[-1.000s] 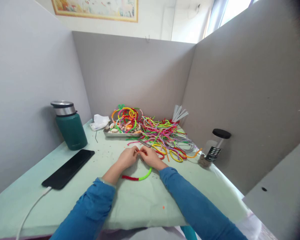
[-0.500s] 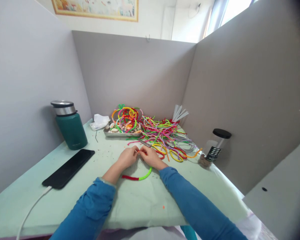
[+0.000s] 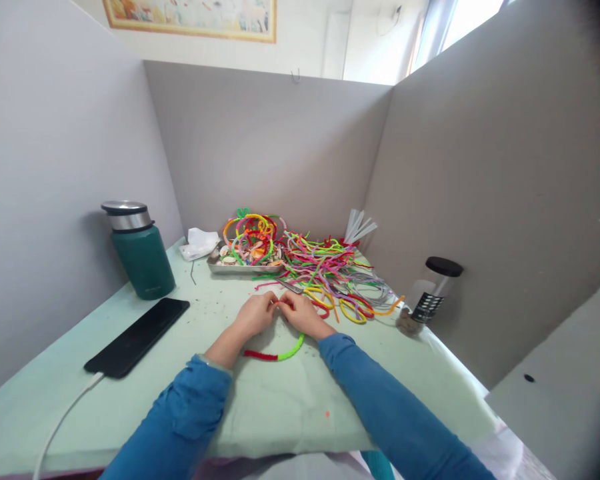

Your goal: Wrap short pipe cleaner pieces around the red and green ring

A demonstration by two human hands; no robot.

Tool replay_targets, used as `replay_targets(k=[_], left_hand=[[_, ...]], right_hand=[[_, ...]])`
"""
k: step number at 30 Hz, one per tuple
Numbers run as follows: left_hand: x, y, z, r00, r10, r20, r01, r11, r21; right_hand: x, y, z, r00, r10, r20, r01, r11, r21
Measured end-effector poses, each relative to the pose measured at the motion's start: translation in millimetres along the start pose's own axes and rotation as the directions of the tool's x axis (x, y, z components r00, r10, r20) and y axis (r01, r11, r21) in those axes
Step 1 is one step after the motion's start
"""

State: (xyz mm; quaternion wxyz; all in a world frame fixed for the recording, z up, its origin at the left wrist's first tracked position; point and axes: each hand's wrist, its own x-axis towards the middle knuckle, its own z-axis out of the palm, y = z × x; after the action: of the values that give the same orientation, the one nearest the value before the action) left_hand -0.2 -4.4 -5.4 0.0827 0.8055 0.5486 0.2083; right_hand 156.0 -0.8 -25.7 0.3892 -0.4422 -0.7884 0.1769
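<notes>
My left hand (image 3: 257, 314) and my right hand (image 3: 300, 313) meet over the middle of the table, fingertips pinched together. Between them shows a small orange-red bit of pipe cleaner (image 3: 277, 304); most of it is hidden by the fingers. A curved pipe cleaner (image 3: 279, 357), dark red at one end and bright green at the other, lies just below, its green end running up to my right hand. Whether it joins the pinched bit I cannot tell. Beyond my right hand lie scissors (image 3: 290, 287), blades pointing left, beside yellow and red loops (image 3: 354, 311).
Behind are a metal tray (image 3: 245, 269) of shells with colourful pipe-cleaner rings and a heap of pipe cleaners (image 3: 325, 260). A green bottle (image 3: 144, 260), a phone (image 3: 137, 339) with cable and white tissue (image 3: 200, 244) stand left; a black-lidded jar (image 3: 430, 297) is right. Partitions enclose the table.
</notes>
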Motion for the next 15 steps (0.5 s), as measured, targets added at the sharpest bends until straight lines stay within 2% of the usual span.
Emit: replay_targets(k=[15], left_hand=[[-0.6, 2.6, -3.6, 0.999, -0.026, -0.026, 0.026, 0.999, -0.026]], right_hand=[[-1.5, -3.6, -2.7, 0.999, -0.004, -0.033, 0.005, 0.999, 0.045]])
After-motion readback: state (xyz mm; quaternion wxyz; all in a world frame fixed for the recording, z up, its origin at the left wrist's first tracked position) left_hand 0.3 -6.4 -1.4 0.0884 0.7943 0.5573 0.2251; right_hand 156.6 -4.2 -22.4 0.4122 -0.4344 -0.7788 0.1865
